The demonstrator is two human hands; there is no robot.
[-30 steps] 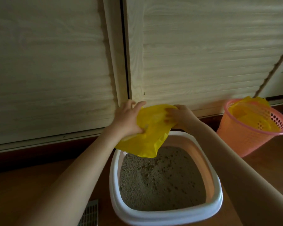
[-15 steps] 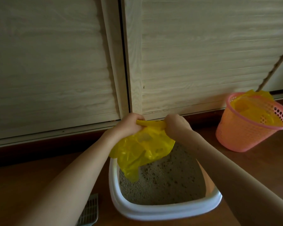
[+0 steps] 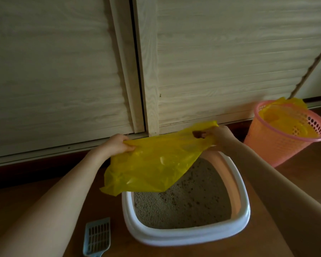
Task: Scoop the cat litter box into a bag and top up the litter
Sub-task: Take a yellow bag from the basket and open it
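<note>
A yellow plastic bag (image 3: 152, 164) hangs stretched flat over the far left part of the litter box (image 3: 183, 235). My left hand (image 3: 113, 145) pinches the bag's left top corner. My right hand (image 3: 220, 133) grips the right top edge by its cut-out handle. The box has a white rim and a pink inner wall, and holds grey litter (image 3: 185, 201) with dark clumps scattered in it. A pale blue slotted scoop (image 3: 98, 237) lies on the floor to the left of the box.
A pink mesh basket (image 3: 283, 134) lined with a yellow bag stands at the right, against the pale wooden cabinet doors (image 3: 211, 62). A thin stick leans above the basket. The floor (image 3: 26, 191) is brown wood.
The bag was bunched between my hands; now my hands have drawn apart and spread it wide. The view has tilted down, bringing the scoop into sight.
</note>
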